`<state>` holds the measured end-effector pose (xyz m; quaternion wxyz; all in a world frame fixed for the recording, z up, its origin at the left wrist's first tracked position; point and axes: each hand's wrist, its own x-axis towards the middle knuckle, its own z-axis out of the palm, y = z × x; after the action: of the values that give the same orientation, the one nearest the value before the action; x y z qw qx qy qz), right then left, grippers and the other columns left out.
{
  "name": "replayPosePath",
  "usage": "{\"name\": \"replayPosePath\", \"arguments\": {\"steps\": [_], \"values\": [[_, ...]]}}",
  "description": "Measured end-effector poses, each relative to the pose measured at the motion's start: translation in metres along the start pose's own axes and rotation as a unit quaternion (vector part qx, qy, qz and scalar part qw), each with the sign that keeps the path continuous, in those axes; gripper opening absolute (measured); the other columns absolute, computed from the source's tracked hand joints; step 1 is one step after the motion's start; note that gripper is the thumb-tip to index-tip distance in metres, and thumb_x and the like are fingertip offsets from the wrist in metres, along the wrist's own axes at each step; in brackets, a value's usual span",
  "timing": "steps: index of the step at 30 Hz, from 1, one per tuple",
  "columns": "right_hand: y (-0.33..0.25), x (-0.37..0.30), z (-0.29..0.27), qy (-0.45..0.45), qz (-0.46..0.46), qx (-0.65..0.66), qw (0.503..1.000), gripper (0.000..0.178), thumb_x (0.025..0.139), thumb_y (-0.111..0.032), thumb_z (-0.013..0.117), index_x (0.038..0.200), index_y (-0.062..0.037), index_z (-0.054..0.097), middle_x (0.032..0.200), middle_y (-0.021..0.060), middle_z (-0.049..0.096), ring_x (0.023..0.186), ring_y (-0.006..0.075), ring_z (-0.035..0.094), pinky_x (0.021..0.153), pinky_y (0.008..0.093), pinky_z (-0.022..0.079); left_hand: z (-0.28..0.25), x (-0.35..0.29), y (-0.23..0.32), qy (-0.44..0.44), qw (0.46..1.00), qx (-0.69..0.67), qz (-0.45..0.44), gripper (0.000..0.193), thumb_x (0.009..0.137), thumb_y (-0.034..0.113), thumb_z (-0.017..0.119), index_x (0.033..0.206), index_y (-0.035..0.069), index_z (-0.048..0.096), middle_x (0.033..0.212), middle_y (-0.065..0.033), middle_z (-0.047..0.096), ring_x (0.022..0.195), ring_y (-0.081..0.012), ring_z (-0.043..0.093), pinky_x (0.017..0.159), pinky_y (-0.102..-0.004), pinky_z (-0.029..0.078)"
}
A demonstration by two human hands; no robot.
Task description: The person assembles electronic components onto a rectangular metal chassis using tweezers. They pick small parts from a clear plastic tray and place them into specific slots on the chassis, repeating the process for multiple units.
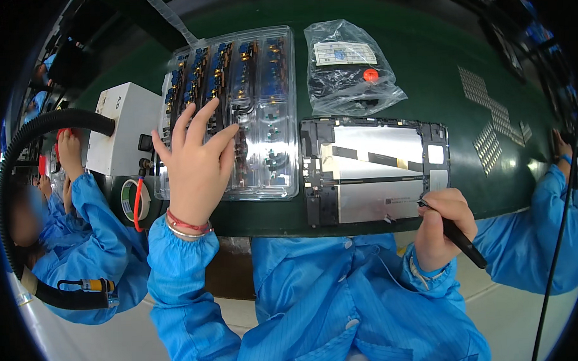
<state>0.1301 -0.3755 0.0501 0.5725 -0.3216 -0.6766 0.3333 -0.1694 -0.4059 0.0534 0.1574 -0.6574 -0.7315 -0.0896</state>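
Observation:
My left hand (196, 159) hovers over a clear plastic tray (292, 148), its fingers spread and holding nothing I can see. In the tray's slots lie rows of small flex-cable parts (244, 70) with blue, gold and black pieces. On the right, my right hand (442, 223) is closed around a slim black tool (462, 241) resembling tweezers. A small dark bit shows at the fingertips; I cannot tell whether it is a separate part. Just beyond that hand lies an opened tablet body (377, 153) with silver battery panels and black tape strips.
A clear bag (349, 70) with black contents lies behind the tablet body. Metallic sheets of small pieces (500, 112) are at right. A white box (125, 129), a black corrugated hose (36, 129) and a tape roll (137, 200) stand left. Co-workers in blue sit on both sides.

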Motion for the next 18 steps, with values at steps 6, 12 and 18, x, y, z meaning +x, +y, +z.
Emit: {"name": "replayPosePath", "arguments": {"steps": [6, 12, 18], "values": [[0.0, 0.003, 0.0, 0.015, 0.001, -0.017, 1.0, 0.008, 0.074, 0.0, 0.062, 0.082, -0.0001, 0.063, 0.074, 0.0087, 0.061, 0.062, 0.0135, 0.054, 0.057, 0.023, 0.042, 0.003, 0.009, -0.002, 0.03, 0.999, 0.001, -0.025, 0.015, 0.076, 0.016, 0.065, 0.09, 0.02, 0.068, 0.123, 0.0026, 0.051, 0.121, -0.0234, 0.04, 0.097, -0.0668, 0.016], [-0.001, 0.001, 0.001, 0.002, 0.007, -0.004, 1.0, 0.009, 0.073, 0.001, 0.062, 0.083, -0.0001, 0.063, 0.074, 0.0085, 0.06, 0.062, 0.0132, 0.054, 0.058, 0.0235, 0.042, 0.011, 0.02, 0.0, 0.031, 0.998, 0.045, 0.008, 0.012, 0.076, 0.018, 0.066, 0.088, 0.02, 0.068, 0.12, 0.0042, 0.053, 0.119, -0.0204, 0.042, 0.096, -0.0662, 0.018], [0.002, -0.002, 0.002, 0.002, 0.02, -0.001, 1.0, 0.011, 0.073, 0.002, 0.062, 0.083, 0.0001, 0.063, 0.073, 0.008, 0.06, 0.061, 0.013, 0.054, 0.057, 0.0229, 0.042, 0.012, 0.005, 0.003, -0.022, 0.996, 0.054, 0.067, 0.025, 0.079, 0.024, 0.062, 0.103, 0.016, 0.063, 0.116, 0.0046, 0.055, 0.113, -0.0145, 0.047, 0.097, -0.0657, 0.016]]}}
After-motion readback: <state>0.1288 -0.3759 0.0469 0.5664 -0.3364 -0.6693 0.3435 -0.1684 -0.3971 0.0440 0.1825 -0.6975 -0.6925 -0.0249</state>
